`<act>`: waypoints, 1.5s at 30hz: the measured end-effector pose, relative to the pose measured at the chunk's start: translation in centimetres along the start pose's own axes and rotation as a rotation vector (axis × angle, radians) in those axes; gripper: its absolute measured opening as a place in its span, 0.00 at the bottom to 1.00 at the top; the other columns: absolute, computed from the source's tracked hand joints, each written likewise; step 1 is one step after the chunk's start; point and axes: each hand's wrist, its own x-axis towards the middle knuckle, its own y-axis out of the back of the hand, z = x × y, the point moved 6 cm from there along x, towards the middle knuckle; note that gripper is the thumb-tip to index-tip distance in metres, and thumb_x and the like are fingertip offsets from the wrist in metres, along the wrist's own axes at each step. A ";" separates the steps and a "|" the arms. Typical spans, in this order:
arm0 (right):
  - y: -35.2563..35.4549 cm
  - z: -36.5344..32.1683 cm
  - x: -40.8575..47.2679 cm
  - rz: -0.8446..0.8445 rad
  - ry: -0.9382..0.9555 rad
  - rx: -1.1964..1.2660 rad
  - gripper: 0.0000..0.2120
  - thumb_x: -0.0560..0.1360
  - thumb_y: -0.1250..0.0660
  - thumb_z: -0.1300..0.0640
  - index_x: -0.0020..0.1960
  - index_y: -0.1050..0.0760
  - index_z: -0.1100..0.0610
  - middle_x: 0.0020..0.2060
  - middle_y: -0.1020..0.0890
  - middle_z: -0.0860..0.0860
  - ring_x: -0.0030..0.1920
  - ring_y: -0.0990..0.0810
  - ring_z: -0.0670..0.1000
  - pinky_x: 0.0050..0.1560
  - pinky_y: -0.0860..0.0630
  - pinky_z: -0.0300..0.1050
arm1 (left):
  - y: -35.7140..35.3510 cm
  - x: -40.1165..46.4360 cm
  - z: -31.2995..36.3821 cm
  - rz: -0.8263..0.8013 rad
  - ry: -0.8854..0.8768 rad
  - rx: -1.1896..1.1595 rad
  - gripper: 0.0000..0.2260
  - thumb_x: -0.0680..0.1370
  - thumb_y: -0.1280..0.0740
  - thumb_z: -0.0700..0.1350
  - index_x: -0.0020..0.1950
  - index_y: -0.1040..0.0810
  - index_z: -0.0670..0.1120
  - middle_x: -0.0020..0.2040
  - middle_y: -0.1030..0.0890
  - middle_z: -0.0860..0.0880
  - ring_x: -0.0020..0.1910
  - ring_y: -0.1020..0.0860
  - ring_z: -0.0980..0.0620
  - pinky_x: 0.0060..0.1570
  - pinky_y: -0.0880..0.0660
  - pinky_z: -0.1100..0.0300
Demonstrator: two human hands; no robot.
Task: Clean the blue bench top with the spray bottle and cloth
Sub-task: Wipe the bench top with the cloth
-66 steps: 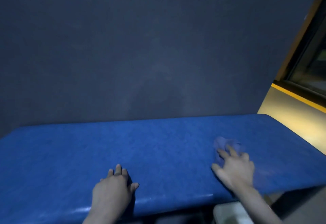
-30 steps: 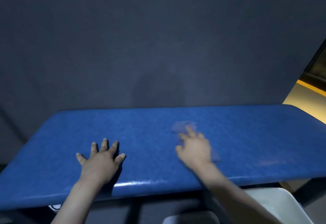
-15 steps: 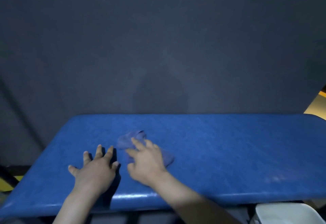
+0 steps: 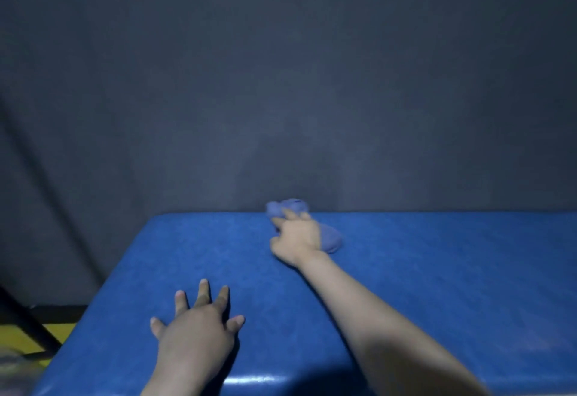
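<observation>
Dark grey wall (image 4: 281, 83) behind blue bench top (image 4: 437, 286). Cloth (image 4: 327, 236) at far edge, right hand (image 4: 296, 239) pressing it, fingers extended. Left hand (image 4: 199, 327) flat, splayed, near-left. Wiping step; next stroke likely needs steady downward pressure. Spray bottle unseen.

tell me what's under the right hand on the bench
A crumpled blue cloth lies under the right hand, bunched at the blue bench top's far edge. The part beneath the palm is hidden.
</observation>
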 end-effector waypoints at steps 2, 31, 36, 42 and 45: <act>-0.8 -6.0 0.2 -0.051 0.151 0.035 0.18 0.71 0.37 0.53 0.60 0.25 0.51 0.68 0.30 0.51 0.60 0.29 0.61 0.56 0.30 0.49 | -0.1 0.1 0.1 -0.020 0.014 0.015 0.26 0.79 0.48 0.60 0.76 0.50 0.59 0.78 0.56 0.55 0.77 0.57 0.43 0.68 0.47 0.34; 1.8 1.0 -9.9 -0.091 0.459 0.072 0.26 0.69 0.45 0.51 0.66 0.29 0.44 0.73 0.34 0.47 0.62 0.32 0.62 0.61 0.32 0.54 | 0.3 4.4 3.1 0.090 0.222 -0.009 0.26 0.79 0.57 0.62 0.76 0.54 0.59 0.78 0.56 0.55 0.76 0.58 0.39 0.66 0.54 0.27; 2.1 6.1 -8.0 -0.004 -0.018 -0.041 0.29 0.66 0.49 0.48 0.67 0.30 0.42 0.75 0.39 0.47 0.68 0.34 0.59 0.63 0.33 0.50 | 0.5 5.1 3.1 0.002 0.180 -0.017 0.26 0.80 0.55 0.61 0.77 0.56 0.59 0.78 0.58 0.54 0.76 0.59 0.37 0.66 0.52 0.27; -0.5 -2.5 -11.8 0.023 -0.057 0.038 0.22 0.59 0.44 0.51 0.47 0.19 0.50 0.58 0.19 0.52 0.42 0.22 0.62 0.38 0.25 0.51 | 3.0 3.7 1.3 -0.046 0.006 -0.260 0.16 0.81 0.50 0.54 0.61 0.27 0.54 0.73 0.34 0.50 0.74 0.40 0.41 0.69 0.40 0.40; -7.4 -7.2 -14.9 -0.111 0.089 0.016 0.23 0.64 0.42 0.45 0.58 0.25 0.43 0.71 0.32 0.51 0.56 0.26 0.63 0.50 0.29 0.61 | 6.4 1.3 -1.3 0.227 -0.017 -0.341 0.15 0.81 0.46 0.52 0.49 0.23 0.48 0.57 0.19 0.44 0.59 0.25 0.42 0.54 0.27 0.52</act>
